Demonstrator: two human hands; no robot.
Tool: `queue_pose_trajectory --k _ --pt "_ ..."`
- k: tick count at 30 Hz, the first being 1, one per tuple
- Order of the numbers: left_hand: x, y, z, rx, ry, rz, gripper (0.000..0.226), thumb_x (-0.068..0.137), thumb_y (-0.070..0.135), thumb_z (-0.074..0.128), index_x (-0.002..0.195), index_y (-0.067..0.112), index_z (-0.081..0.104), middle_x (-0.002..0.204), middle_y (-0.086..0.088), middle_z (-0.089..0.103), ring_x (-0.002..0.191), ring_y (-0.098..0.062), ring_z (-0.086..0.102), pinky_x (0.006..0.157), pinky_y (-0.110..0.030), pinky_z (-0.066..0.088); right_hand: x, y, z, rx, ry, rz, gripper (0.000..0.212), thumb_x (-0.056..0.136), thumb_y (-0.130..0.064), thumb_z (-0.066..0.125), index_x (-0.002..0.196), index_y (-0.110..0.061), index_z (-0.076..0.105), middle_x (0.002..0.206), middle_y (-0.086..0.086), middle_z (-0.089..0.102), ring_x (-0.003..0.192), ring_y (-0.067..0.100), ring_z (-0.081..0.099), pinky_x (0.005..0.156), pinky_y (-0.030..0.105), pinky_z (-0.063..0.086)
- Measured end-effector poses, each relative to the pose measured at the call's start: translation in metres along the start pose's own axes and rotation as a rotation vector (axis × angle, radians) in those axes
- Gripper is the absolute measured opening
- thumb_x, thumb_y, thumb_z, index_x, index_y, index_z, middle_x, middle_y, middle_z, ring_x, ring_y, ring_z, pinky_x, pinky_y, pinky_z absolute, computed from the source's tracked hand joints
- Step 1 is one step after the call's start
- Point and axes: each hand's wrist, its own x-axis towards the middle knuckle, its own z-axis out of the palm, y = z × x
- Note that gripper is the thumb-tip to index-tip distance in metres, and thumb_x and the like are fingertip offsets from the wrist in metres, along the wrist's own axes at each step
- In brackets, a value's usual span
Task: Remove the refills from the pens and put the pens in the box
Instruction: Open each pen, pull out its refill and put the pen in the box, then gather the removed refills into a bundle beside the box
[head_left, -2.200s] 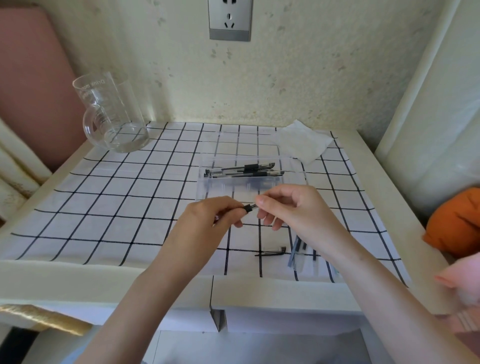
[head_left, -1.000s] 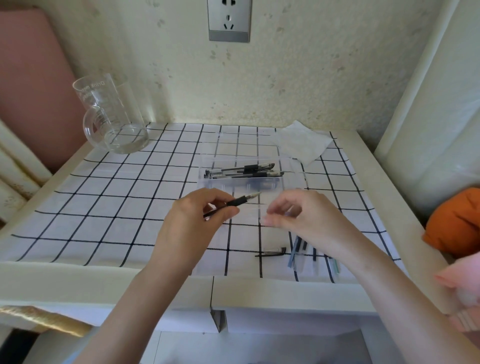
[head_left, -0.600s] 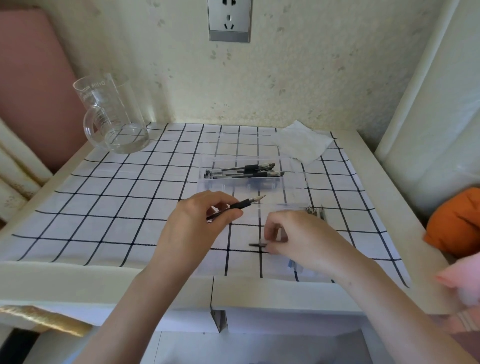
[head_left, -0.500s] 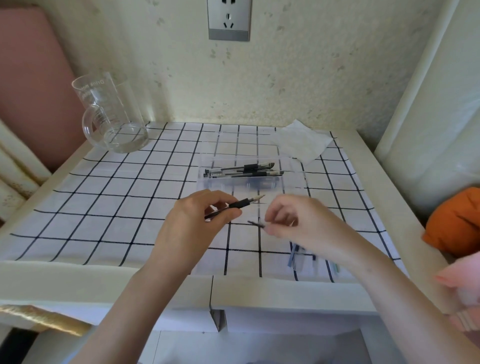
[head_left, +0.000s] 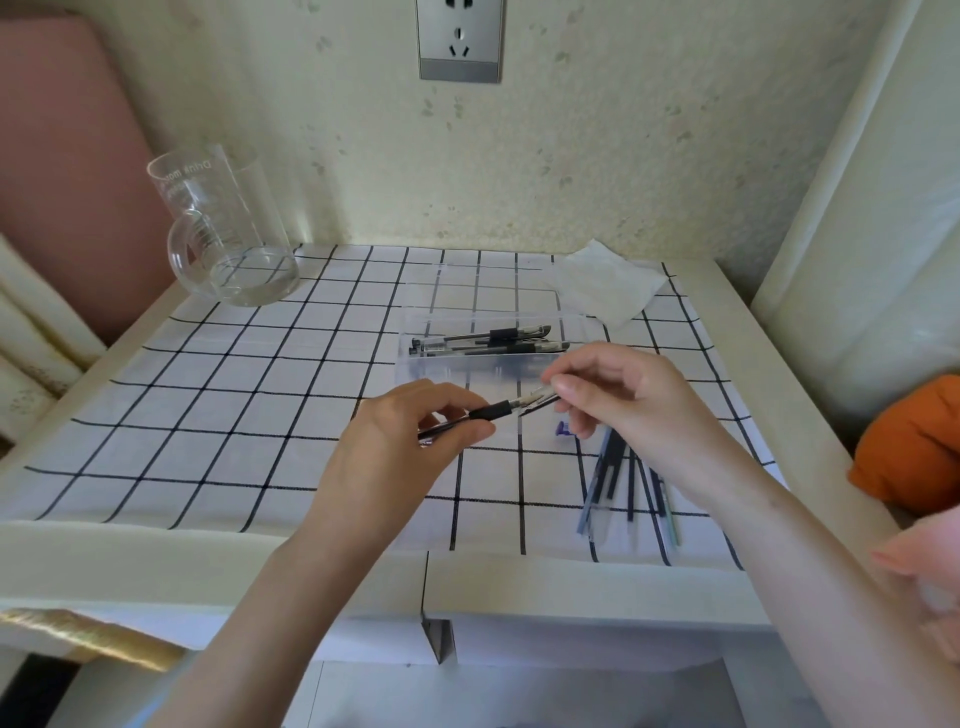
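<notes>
Just in front of the box (head_left: 457, 370), left hand (head_left: 395, 447) has its grip closed round the pen (head_left: 488, 413); right hand (head_left: 628, 410) pinches the tip (head_left: 537, 400). Best keep them aligned, twist gently.

A cream table (head_left: 208, 566) stands against the wall, covered by a white cloth (head_left: 234, 415) with a black grid. At the far left corner of the cloth sits a clear glass jug (head_left: 223, 234), upright. A crumpled tissue (head_left: 605, 286) lies far right. Towards the middle lies a clear plastic box (head_left: 467, 366). Near right, a loose bunch of refills (head_left: 618, 483) lies on the cloth, a small purple piece (head_left: 562, 429) just beside them.
</notes>
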Motion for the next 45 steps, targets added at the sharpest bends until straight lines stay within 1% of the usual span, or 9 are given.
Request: queue_pose_trajectory --k 10,18,21,24,31,34,39,42,45 --pt "-0.001 0.002 0.0 -0.023 -0.006 -0.023 0.009 0.078 0.029 0.071 0.08 0.037 0.069 0.07 0.013 0.065 0.067 -0.006 0.058 0.059 -0.011 0.041 -0.001 0.003 0.01 0.01 -0.047 0.01 0.011 0.087 -0.006 0.062 0.093 -0.01 0.07 0.067 -0.003 0.069 0.063 0.011 0.064 0.062 0.021 0.053" --pt "-0.005 0.01 0.001 -0.054 0.004 -0.039 0.023 0.079 0.022 0.069 0.075 0.044 0.065 0.062 0.026 0.064 0.06 -0.001 0.057 0.053 -0.006 0.036 -0.004 0.002 0.012 0.1 -0.02 0.009 0.011 0.085 -0.001 0.064 0.09 -0.007 0.071 0.074 0.014 0.071 0.062 0.014 0.066 0.062 0.018 0.053" --pt "-0.005 0.011 0.004 -0.054 0.028 -0.033 0.03 0.08 0.021 0.069 0.07 0.049 0.062 0.07 0.023 0.066 0.062 -0.007 0.056 0.056 -0.016 0.043 -0.005 0.001 0.012 0.114 -0.022 0.01 0.011 0.084 -0.001 0.063 0.091 -0.005 0.071 0.076 0.017 0.071 0.063 0.014 0.067 0.062 0.018 0.053" --pt "-0.006 0.01 0.006 -0.034 0.044 -0.03 0.023 0.08 0.02 0.069 0.071 0.041 0.065 0.073 0.018 0.067 0.065 -0.018 0.054 0.059 -0.028 0.043 -0.005 0.004 0.013 0.125 -0.016 0.031 0.012 0.084 -0.001 0.064 0.09 -0.008 0.071 0.074 0.013 0.072 0.063 0.014 0.068 0.062 0.018 0.054" --pt "-0.007 0.009 0.008 0.018 0.042 -0.006 0.01 0.083 0.021 0.067 0.08 0.03 0.072 0.076 0.02 0.065 0.063 -0.023 0.049 0.051 -0.028 0.039 -0.005 0.005 0.016 0.086 -0.014 0.04 0.014 0.085 -0.001 0.063 0.085 -0.013 0.071 0.071 0.008 0.072 0.062 0.014 0.069 0.061 0.019 0.054" --pt "-0.005 0.009 0.009 0.014 0.006 -0.05 0.009 0.083 0.024 0.066 0.081 0.033 0.069 0.075 0.022 0.066 0.063 -0.017 0.056 0.06 -0.028 0.046 -0.004 0.005 0.017 0.014 -0.022 0.052 0.016 0.087 -0.004 0.062 0.084 -0.019 0.07 0.072 0.004 0.073 0.062 0.014 0.069 0.058 0.02 0.053" --pt "0.001 0.005 0.007 -0.016 0.019 -0.077 0.007 0.082 0.026 0.068 0.084 0.033 0.069 0.07 0.014 0.067 0.071 -0.001 0.061 0.063 -0.011 0.044 -0.001 -0.002 0.006 -0.318 0.083 0.012 0.014 0.09 -0.034 0.057 0.095 -0.027 0.068 0.07 -0.001 0.069 0.056 0.014 0.065 0.054 0.021 0.046" --pt "0.011 0.007 0.002 0.008 0.029 -0.039 0.013 0.087 0.021 0.062 0.095 0.029 0.068 0.081 0.02 0.066 0.075 0.014 0.055 0.063 0.001 0.036 0.001 -0.002 -0.007 -0.325 0.173 -0.012 0.013 0.092 -0.031 0.055 0.09 -0.028 0.067 0.067 -0.002 0.068 0.053 0.011 0.061 0.054 0.021 0.042" --pt "0.035 0.015 -0.003 0.032 0.023 0.004 0.017 0.09 0.016 0.057 0.1 0.026 0.066 0.087 0.016 0.065 0.071 0.018 0.052 0.062 0.003 0.035 0.0 0.001 -0.014 -0.374 0.207 -0.005 0.016 0.092 -0.028 0.054 0.085 -0.025 0.068 0.065 -0.004 0.067 0.053 0.005 0.059 0.057 0.023 0.042"
